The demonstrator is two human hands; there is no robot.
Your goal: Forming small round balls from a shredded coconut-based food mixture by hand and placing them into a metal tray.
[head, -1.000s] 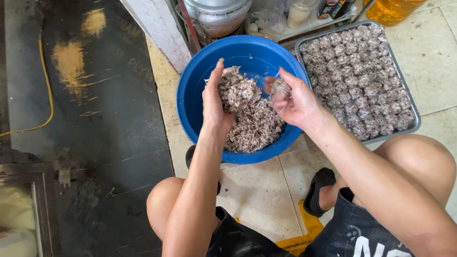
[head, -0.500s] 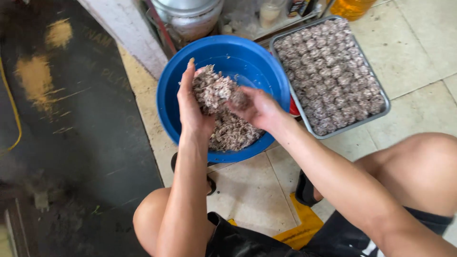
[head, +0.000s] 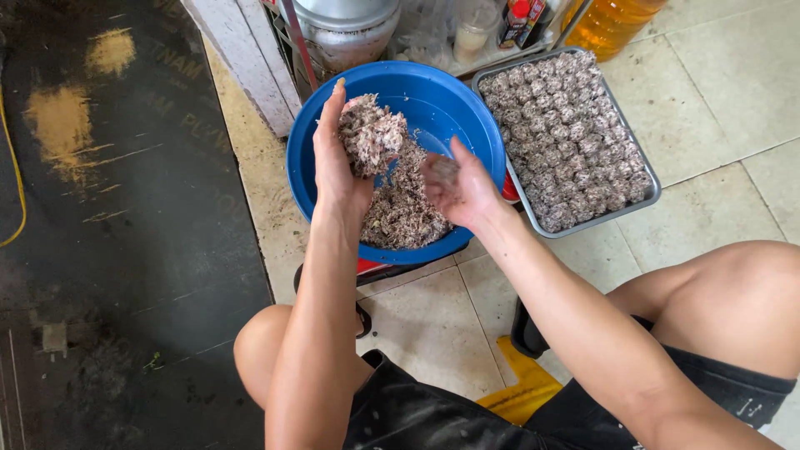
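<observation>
**Meatball forming over the bowl: portion in hand**

- Floor: dark mat at far left with yellow smears; pale tiles to the right, where everything else stands.
- Left hand: raised over the bowl, fingers curled upward, cupping a large lump of mince against the palm. Closed loosely around the lump, not squeezed flat.
- Bowl: blue, round, on the floor between the knees and a metal pot. More loose mince lies in its near half, under and between the hands.
- Right hand: over the bowl's right side, fingers half spread, palm up, a small portion of mince resting on it. Close to the left hand but apart from it.
- Tray: grey, rectangular, just right of the bowl and touching its edge, filled nearly corner to corner with rows of finished balls.
- Behind: an amber bottle and small jars.

Step, as judged: a portion has been taken from the lump and awaits shaping. The next move would call for rolling it round, then finding one of the few gaps left on the tray, without disturbing neighbours.
</observation>
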